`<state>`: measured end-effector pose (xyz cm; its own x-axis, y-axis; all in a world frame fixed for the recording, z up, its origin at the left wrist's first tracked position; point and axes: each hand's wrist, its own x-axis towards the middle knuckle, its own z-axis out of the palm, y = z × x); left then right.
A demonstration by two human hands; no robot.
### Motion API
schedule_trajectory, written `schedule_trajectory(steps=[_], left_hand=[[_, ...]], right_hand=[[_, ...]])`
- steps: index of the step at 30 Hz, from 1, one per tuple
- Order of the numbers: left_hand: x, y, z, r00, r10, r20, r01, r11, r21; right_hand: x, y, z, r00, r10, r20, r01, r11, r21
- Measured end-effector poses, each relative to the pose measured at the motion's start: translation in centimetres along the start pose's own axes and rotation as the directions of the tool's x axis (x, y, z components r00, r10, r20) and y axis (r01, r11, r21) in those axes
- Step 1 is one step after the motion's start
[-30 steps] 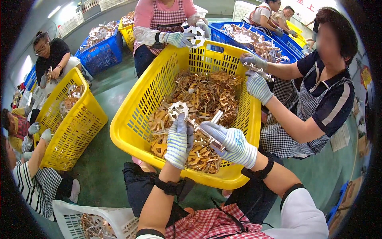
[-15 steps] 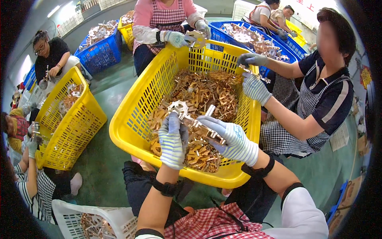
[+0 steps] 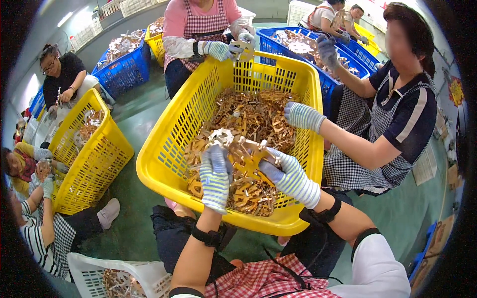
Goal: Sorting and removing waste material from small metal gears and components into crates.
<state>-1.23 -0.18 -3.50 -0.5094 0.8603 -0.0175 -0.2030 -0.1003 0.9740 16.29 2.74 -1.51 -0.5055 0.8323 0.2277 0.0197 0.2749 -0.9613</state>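
My left hand (image 3: pixel 215 183), in a striped knit glove, is closed around the near end of a silvery stamped metal part (image 3: pixel 222 136). The part has a ring-shaped, notched end and a longer piece reaching to the right. At that right end my right hand (image 3: pixel 294 180), gloved the same way, pinches it between thumb and fingers; the exact contact is partly hidden. Both hands hover over a yellow slatted basket (image 3: pixel 156 174), which is partly filled with a heap of coppery and silvery metal pieces (image 3: pixel 253 191).
Across the basket a person in pink (image 3: pixel 206 27) holds a flat metal part. To my right, a person in a checked apron (image 3: pixel 392 114) has one gloved hand over the heap. A second yellow basket (image 3: pixel 97 154) stands left, a white basket (image 3: pixel 89 268) lower left.
The metal part in my hands has turned, and my right hand has shifted slightly lower. The person on my right has parted their hands, lowering one over the heap and raising the other.
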Motion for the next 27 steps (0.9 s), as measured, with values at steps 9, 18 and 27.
schedule_trajectory(steps=[9,18,27], left_hand=[[-0.9,1.3,0.2,0.979,0.197,0.062,-0.206,0.919,0.337],[-1.0,2.7,0.4,0.864,0.469,0.183,-0.495,0.728,0.474],[-0.3,2.2,0.5,0.904,0.427,0.023,-0.396,0.816,0.421]], right_hand=[[-0.7,0.1,0.7,0.98,-0.18,0.089,0.194,0.962,-0.191],[-0.2,0.3,0.8,0.989,0.073,0.128,-0.081,0.995,0.061],[-0.5,-1.5,2.0,1.0,0.024,0.014,-0.025,0.998,0.062]])
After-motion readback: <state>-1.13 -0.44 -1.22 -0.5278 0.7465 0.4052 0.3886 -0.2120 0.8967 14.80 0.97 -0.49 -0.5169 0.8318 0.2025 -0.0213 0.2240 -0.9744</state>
